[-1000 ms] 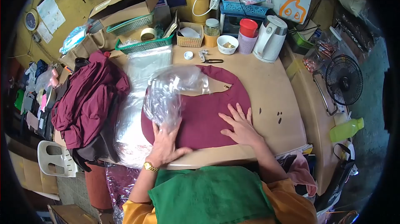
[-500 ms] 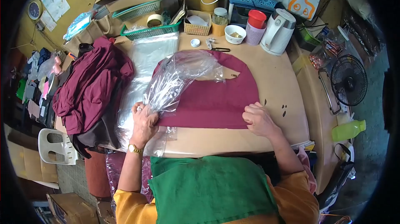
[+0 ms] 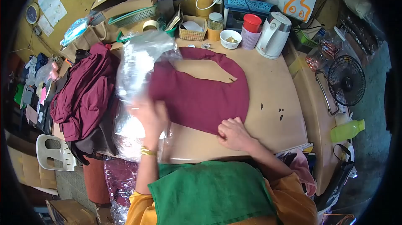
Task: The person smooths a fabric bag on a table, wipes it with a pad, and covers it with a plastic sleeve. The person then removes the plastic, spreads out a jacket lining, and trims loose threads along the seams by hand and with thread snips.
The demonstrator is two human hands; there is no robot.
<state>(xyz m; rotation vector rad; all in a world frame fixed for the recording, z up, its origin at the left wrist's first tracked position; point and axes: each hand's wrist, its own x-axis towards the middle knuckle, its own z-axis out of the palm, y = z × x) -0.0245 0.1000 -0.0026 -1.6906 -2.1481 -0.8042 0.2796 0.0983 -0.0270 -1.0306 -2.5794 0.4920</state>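
A maroon fabric piece [image 3: 205,99] with a long opening lies on the brown tabletop [image 3: 272,87]. My right hand [image 3: 236,135] is closed on its lower edge, fingers curled. My left hand [image 3: 148,114] is smeared by motion at the fabric's left side, over a stack of clear plastic bags [image 3: 130,133]; what it holds cannot be made out. Above that hand a loose clear plastic bag [image 3: 148,53] is spread, blurred, and covers the fabric's upper left edge.
Maroon garments [image 3: 88,95] are heaped at the left. Along the back stand a wicker basket [image 3: 192,28], a jar [image 3: 215,24], a white bowl [image 3: 230,39], a red-lidded cup [image 3: 251,28] and a white kettle [image 3: 274,36]. A fan [image 3: 346,80] is at the right.
The loose plastic bag has shifted up and left, baring more of the fabric. My right hand has moved left and down with the fabric's edge, which now slants. My left hand has moved slightly right.
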